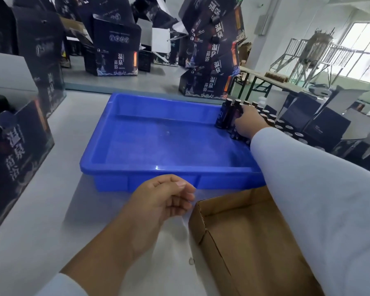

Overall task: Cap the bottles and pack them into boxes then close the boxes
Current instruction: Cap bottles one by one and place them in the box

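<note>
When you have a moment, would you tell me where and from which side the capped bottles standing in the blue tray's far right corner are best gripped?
Grip the capped bottles round their straight dark bodies below the caps, coming from the open tray side. They stand upright against the corner walls, so only that side is free. The right hand already wraps them there.

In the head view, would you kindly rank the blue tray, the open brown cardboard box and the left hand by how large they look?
1. Blue tray.
2. Brown cardboard box, partly hidden and cut off, also nearer the camera, so its place against the tray is unsure.
3. Left hand.
</note>
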